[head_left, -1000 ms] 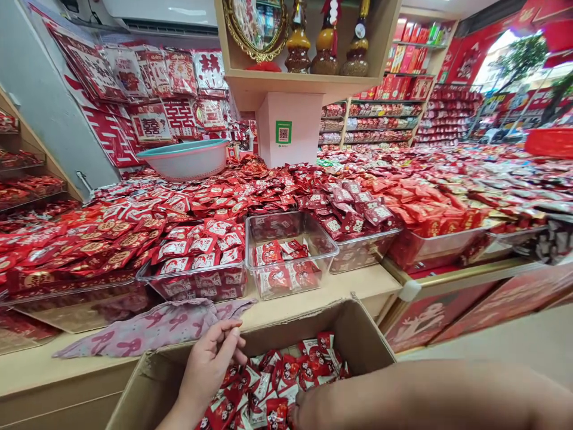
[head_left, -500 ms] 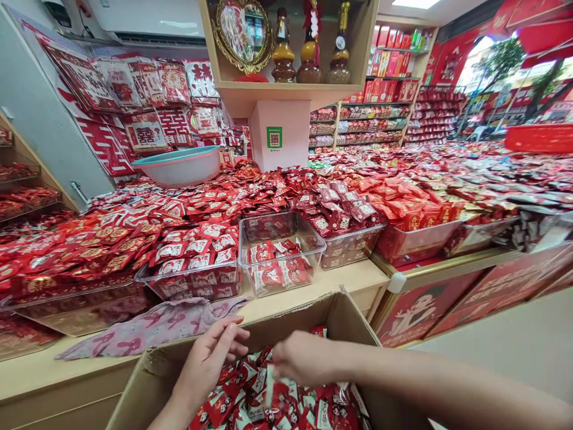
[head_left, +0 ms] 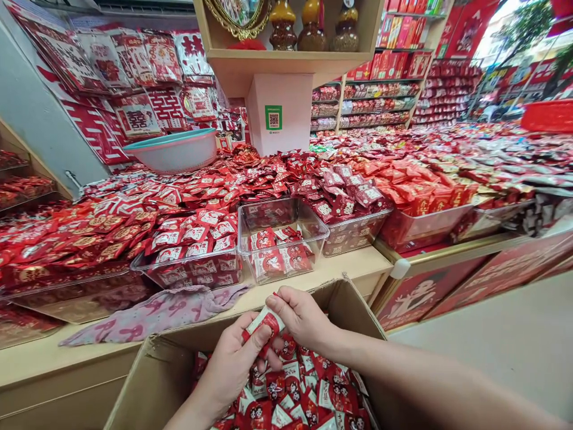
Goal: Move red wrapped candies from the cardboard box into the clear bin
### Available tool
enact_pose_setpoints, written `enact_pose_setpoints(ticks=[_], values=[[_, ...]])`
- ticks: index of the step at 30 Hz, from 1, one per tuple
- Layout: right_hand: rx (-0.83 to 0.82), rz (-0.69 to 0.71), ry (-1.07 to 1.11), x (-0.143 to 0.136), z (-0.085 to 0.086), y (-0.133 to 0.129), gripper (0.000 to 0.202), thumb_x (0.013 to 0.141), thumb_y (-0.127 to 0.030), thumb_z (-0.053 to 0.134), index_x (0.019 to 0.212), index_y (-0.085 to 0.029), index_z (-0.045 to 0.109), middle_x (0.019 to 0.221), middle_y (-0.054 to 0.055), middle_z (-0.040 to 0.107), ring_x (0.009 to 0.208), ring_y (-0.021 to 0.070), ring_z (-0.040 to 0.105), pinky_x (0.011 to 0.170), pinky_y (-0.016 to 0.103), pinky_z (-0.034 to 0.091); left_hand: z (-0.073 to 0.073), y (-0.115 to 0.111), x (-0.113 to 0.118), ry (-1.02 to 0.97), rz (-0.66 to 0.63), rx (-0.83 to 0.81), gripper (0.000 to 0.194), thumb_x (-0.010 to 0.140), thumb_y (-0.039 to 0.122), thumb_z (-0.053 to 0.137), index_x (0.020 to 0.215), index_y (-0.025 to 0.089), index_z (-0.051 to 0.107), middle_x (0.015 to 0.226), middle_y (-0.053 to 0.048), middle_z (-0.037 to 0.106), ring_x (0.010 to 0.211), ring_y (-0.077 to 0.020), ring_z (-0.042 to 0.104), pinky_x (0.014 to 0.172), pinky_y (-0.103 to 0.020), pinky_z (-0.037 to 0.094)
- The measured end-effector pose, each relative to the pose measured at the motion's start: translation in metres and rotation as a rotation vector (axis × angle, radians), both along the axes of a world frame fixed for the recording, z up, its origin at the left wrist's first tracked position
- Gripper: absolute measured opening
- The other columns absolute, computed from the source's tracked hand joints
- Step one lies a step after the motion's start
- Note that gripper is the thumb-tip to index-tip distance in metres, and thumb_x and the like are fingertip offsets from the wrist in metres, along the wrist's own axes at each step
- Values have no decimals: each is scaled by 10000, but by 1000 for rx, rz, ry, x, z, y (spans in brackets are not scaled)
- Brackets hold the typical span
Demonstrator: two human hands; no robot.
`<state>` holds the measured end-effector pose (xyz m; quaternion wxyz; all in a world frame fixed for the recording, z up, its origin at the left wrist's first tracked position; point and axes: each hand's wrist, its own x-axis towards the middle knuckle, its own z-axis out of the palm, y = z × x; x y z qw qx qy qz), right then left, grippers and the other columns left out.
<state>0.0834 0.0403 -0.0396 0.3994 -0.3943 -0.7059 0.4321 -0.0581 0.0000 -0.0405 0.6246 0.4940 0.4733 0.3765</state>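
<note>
A red and white packet is pinched between both hands above an open cardboard box. My left hand grips its lower left side, thumb on top. At its upper right end, the closed fingers of my right hand hold it. Many similar red and white packets lie loose inside the box. Behind the box, a clear plastic bin on the counter holds rows of such packets at its bottom.
Fuller bins of red packets stand left and right of the clear bin. A pink patterned cloth lies on the counter edge. Farther back are a large basin and a pillar under a shelf.
My right hand has risen from the packets in the box and met my left hand, which was open and now holds the packet too. The view has tilted slightly down.
</note>
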Motion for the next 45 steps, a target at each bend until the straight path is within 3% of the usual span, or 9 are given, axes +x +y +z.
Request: enact_pose_setpoints(ticks=[3,6,10,12,15,19,29,39,45], values=[[52,19,-14,6,-2,-3,359,833,-406,346,579,-156,395,503,-45,379,485,51,330,461,165,297,4,-3,0,-18,5,-26,327,708,393,575,921,148,533,678,-19,624,471,-87,559,411,-168,334],[311,59,-74,15,-6,-4,336,826,-378,389,597,-150,481,523,-26,431,501,57,373,479,169,316,8,-6,1,-148,54,-175,395,715,478,521,959,168,545,732,-27,623,559,-112,577,461,-191,381],[488,210,10,22,-5,-8,200,783,-340,491,777,-168,593,785,46,563,734,96,506,652,194,405,13,-6,2,-250,200,-286,350,715,419,549,980,189,548,764,-14,615,580,-96,563,490,-191,414],[306,188,132,20,-3,-10,249,744,-362,538,906,-176,567,914,66,550,798,113,518,669,218,430,13,-5,2,-206,334,-142,336,647,311,647,943,178,559,798,-16,623,676,-109,579,589,-200,453],[-204,156,304,15,-4,-9,427,698,-410,570,1038,-175,462,849,43,547,634,95,522,500,210,438,10,-2,1,-112,452,70,386,570,242,708,920,182,556,859,-11,629,807,-136,583,721,-221,463],[-550,202,370,11,-9,-3,335,649,-415,615,768,-124,501,559,-20,527,438,51,457,418,174,365,5,-1,-1,-109,415,-2,416,580,254,705,946,179,521,839,-19,639,728,-136,603,681,-251,483],[-609,160,442,14,-7,-3,339,602,-406,655,701,-117,508,548,-34,534,420,43,458,415,167,334,1,1,-8,-45,198,-94,381,629,289,671,966,160,552,825,-32,661,768,-158,604,725,-274,468],[-625,278,442,11,-8,-6,334,604,-402,658,740,-108,578,604,-28,512,472,27,402,442,161,336,-3,1,-8,15,219,32,249,606,296,681,799,167,591,783,-12,646,748,-131,576,697,-216,461],[-644,329,543,1,-13,-15,435,486,-268,743,843,-148,526,747,-22,562,649,75,507,634,223,415,-4,0,-4,73,201,80,237,652,375,625,775,179,572,731,6,619,697,-132,571,635,-211,474]])
